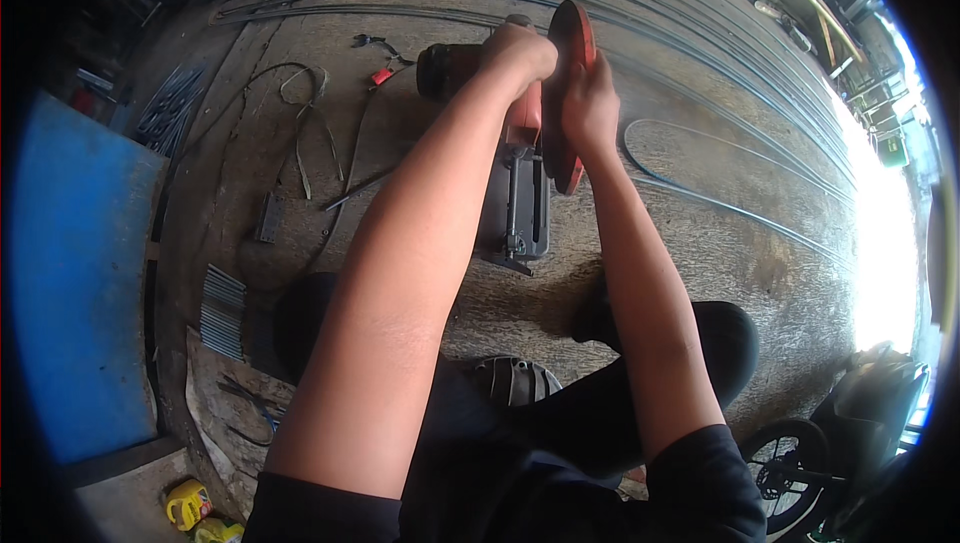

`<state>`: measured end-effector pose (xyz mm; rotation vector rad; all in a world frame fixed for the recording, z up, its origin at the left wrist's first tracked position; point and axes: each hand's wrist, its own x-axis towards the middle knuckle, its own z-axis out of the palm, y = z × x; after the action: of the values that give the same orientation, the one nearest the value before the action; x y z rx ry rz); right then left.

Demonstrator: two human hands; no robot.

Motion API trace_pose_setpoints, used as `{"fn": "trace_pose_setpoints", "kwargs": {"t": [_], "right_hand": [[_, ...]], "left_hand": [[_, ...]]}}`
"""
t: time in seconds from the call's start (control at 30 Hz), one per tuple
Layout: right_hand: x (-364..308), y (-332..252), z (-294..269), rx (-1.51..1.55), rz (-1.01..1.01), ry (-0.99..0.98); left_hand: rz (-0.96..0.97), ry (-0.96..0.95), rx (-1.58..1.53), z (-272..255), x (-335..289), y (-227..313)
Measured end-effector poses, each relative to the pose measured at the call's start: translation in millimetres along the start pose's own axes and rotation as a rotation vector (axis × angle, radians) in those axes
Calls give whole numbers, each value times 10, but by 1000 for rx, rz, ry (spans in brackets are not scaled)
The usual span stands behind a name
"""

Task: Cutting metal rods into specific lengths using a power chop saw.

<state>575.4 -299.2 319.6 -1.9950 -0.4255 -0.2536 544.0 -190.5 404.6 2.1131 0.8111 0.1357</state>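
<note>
A chop saw stands on the floor ahead of me, with a dark motor (447, 73) on its left and a grey base (512, 213) towards me. A large red-rimmed cutting disc (570, 28) stands upright on its right side. My left hand (520, 53) is closed at the top of the saw, against the disc's left face; its fingertips and what they grip are hidden. My right hand (592, 111) holds the disc from the right, its fingers wrapped at the rim and partly out of sight.
Long thin metal rods (700, 93) run across the far floor and off to the right. Left of the saw lie a cable (300, 133) and short cut rods (222, 311). A blue panel (80, 283) stands at far left, a wheeled vehicle (790, 473) at lower right.
</note>
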Motion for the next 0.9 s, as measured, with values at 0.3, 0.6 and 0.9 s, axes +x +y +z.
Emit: {"fn": "trace_pose_setpoints", "kwargs": {"t": [0.3, 0.6, 0.9], "right_hand": [[380, 198, -15, 91, -2, -60], [244, 429, 70, 270, 66, -220], [-45, 525, 74, 264, 29, -200]], "left_hand": [[-12, 29, -8, 92, -102, -185], [20, 42, -62, 191, -216, -364], [27, 96, -50, 328, -450, -573]]}}
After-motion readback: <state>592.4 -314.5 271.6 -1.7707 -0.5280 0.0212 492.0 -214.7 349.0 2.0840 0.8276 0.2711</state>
